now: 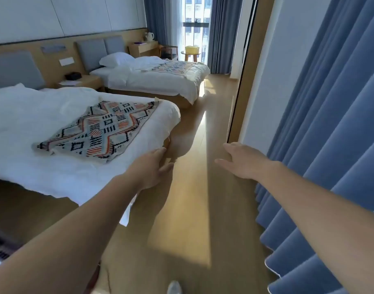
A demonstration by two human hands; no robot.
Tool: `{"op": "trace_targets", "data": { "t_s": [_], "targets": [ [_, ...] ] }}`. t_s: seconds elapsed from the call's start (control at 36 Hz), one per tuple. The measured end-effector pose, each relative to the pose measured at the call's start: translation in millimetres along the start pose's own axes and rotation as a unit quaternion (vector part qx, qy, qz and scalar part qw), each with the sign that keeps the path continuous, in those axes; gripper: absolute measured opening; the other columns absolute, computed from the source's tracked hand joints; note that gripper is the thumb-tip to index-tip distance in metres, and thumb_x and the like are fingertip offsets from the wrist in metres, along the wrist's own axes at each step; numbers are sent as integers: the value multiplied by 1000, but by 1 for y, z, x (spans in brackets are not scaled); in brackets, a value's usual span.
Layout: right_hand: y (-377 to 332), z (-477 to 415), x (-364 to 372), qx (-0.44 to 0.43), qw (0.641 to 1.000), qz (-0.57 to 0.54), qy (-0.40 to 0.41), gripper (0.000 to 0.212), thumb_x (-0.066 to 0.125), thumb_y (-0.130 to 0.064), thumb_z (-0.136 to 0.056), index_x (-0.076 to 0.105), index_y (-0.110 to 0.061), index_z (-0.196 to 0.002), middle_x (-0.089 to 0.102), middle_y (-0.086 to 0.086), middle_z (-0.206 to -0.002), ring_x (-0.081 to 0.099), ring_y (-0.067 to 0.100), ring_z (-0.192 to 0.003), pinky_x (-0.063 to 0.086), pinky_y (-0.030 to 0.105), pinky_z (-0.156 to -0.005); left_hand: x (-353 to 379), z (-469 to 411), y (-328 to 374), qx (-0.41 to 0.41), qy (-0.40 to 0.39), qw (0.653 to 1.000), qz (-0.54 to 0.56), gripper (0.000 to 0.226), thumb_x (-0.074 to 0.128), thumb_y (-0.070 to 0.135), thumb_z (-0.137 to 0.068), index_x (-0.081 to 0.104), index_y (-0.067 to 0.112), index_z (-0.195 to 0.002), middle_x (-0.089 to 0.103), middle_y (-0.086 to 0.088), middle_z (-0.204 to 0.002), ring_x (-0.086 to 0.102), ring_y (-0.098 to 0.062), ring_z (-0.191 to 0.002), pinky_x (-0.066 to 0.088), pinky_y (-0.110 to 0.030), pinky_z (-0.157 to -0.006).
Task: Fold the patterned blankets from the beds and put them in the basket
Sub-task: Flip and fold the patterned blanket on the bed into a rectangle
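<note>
Hands are reaching out empty with fingers [159, 151] relaxed and apart, left hand [154, 168] beside the corner of the near bed [22, 124], right hand [243, 162] over the floor [188, 198], while the patterned blanket [99, 129] is lying flat on that bed, probably soft, light and limp, best pinched at two corners.

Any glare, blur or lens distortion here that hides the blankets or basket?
Head view: the window is blown out, backlighting the yellow basket; a sunlit strip glares on the wooden floor; wide-angle bending bows the dark vertical frame; the near patterned blanket is clear, the far patterned blanket small, soft.
</note>
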State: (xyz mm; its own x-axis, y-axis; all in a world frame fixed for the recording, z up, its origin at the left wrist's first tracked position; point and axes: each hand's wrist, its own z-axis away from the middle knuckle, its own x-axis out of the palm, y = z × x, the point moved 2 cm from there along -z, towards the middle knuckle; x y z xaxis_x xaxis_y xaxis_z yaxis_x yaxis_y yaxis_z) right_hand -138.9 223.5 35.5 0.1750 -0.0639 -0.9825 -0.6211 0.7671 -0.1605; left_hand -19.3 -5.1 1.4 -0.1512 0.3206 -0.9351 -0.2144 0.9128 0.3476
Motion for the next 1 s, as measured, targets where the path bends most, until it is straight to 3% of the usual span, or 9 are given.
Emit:
{"op": "trace_targets", "data": {
  "t_s": [0.19, 0.33, 0.67, 0.75, 0.83, 1.0],
  "targets": [
    [0, -107, -11, 15, 1000, 3, -18, 62, 38, -57, -95, 33, -18, -143, 37, 2, -148, 46, 25, -128, 44, 41, -99, -14, -96, -41, -13, -3, 1000, -7, 62, 45, 47, -95, 31, 13, -145, 43, -9, -145, 44, -26, -129, 36, -36, -103],
    [-1, -174, -22, 14, 1000, 3, -1, 61, 39, -56, -95, 36, -16, -140, 42, 4, -142, 50, 25, -122, 46, 42, -97, -23, -161, -71, -22, 10, 999, -22, 67, 45, 50, -94, 25, 16, -149, 33, -5, -152, 36, -23, -136, 31, -35, -108],
    [27, -298, -19, -6, 1000, -1, -26, 60, 39, -55, -96, 34, -17, -142, 40, 4, -145, 49, 26, -125, 46, 43, -98, -9, -278, -99, -40, -5, 999, -27, 68, 43, 52, -94, 24, 17, -149, 32, -4, -153, 33, -22, -139, 29, -37, -111],
    [48, -334, -17, -11, 1000, -4, -28, 58, 39, -55, -95, 35, -19, -141, 41, 2, -142, 51, 24, -122, 47, 41, -93, 1, -314, -96, -43, -8, 999, -24, 68, 43, 52, -94, 23, 18, -149, 32, -4, -153, 33, -22, -139, 30, -37, -111],
    [75, -373, -15, -26, 999, -11, -24, 52, 40, -57, -94, 41, -21, -131, 47, -1, -131, 54, 19, -103, 49, 38, -83, 12, -354, -90, -47, -11, 998, -27, 66, 44, 50, -95, 23, 18, -149, 31, -3, -154, 31, -21, -139, 28, -36, -111],
    [136, -456, -29, -48, 999, -22, -12, 55, 44, -53, -94, 39, -21, -139, 48, 2, -133, 53, 22, -115, 38, 29, -75, 28, -439, -77, -77, -2, 997, -26, 68, 44, 51, -94, 24, 16, -149, 32, -4, -153, 32, -20, -139, 28, -38, -113]
  ]
}}
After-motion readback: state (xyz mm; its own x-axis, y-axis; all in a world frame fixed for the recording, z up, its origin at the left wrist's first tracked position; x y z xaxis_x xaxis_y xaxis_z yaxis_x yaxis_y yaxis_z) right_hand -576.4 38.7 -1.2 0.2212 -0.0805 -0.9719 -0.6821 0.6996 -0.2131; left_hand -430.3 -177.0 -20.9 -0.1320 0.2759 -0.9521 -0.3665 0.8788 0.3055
